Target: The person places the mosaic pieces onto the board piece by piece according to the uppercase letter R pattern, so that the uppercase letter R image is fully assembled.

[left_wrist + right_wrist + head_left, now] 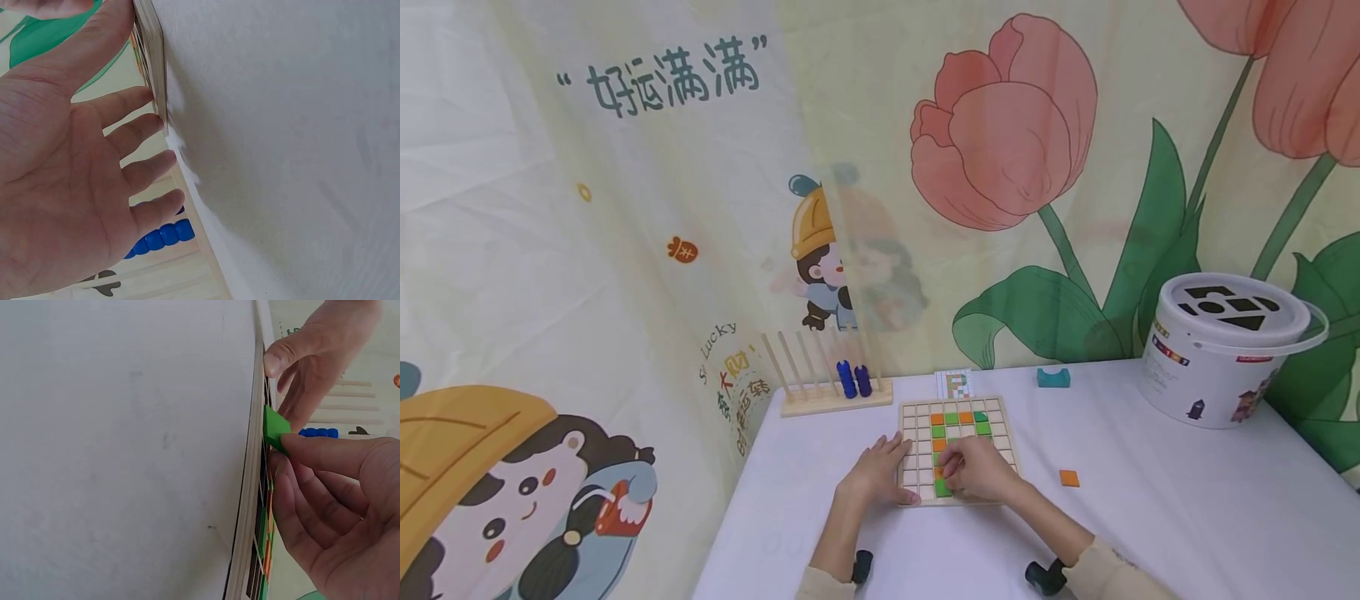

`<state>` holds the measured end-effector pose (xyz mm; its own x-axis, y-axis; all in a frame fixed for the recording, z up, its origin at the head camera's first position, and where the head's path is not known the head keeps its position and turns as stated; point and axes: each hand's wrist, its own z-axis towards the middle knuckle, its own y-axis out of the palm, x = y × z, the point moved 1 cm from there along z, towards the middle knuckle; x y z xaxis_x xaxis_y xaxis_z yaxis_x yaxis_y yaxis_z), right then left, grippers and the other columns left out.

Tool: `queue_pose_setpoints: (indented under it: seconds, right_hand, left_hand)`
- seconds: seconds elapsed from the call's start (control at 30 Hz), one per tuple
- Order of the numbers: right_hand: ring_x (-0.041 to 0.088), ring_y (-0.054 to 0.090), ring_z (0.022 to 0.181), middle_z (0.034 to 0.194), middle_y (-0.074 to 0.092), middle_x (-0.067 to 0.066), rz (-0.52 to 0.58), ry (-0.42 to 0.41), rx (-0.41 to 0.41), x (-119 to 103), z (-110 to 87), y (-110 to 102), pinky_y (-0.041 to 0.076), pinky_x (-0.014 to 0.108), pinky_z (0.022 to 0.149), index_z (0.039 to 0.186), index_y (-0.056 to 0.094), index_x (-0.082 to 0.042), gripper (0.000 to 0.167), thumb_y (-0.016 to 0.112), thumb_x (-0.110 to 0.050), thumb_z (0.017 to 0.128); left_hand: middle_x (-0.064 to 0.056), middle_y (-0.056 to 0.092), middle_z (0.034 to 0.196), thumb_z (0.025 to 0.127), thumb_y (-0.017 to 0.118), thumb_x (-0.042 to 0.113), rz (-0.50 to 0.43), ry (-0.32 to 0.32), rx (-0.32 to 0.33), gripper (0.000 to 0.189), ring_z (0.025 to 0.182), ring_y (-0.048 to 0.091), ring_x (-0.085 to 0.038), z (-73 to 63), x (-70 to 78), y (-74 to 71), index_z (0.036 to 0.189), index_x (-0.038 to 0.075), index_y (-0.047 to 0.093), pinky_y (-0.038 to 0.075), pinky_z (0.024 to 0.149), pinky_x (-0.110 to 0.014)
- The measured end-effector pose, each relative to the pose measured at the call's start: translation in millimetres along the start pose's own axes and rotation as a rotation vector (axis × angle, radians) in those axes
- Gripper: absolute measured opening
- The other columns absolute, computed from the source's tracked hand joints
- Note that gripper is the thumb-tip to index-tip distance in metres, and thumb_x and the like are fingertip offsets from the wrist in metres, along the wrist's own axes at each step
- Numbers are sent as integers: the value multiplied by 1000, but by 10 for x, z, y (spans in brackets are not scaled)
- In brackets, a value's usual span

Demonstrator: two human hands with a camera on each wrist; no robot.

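A wooden grid board (919,410) lies on the table, with orange and green square tiles in several of its cells. My left hand (877,472) rests at the board's left side, fingers spread and fairly straight, the thumb at the near edge. In the right wrist view, my right hand (337,494) pinches a green tile (275,429) between thumb and fingers; the tile stands tilted at the board's surface. From the head view, that hand covers several cells of the board's middle and lower part. An orange tile (1070,478) lies loose to the right of the board.
Behind the board are a small pattern card (953,384) and a teal block (1053,378). A wooden peg rack (837,402) with blue and purple beads stands at back left. A white lidded bucket (1213,367) is at back right, before a printed curtain (865,100).
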<state>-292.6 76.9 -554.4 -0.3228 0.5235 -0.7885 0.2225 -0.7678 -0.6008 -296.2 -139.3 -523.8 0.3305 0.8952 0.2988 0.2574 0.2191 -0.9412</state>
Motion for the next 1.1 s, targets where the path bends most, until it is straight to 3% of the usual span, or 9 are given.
queue_pose_setpoints:
  seconds: [0.47,0.7,1.1]
  right_hand:
    - [11,60,68,73,64,-8,-55,3,-8,-83,-23,-3,54,22,59,90,76,-8,20,85,4,79]
    - [10,60,71,75,64,-10,-79,9,40,-89,-94,-117,55,21,63,92,76,-10,20,85,2,80]
    - [13,59,75,77,64,-7,-89,170,144,53,-252,-525,54,23,65,97,77,-13,20,87,-4,82]
  left_hand:
    - [-14,37,167,77,93,39,-16,3,6,95,155,31,-38,9,-11,4,156,8,48,29,125,-55]
    - [-12,39,166,76,93,42,-4,-1,10,96,154,33,-37,3,12,-8,155,9,50,31,124,-55]
    - [-13,39,166,74,94,41,-11,-11,11,97,154,32,-38,0,19,2,154,9,50,31,124,-55]
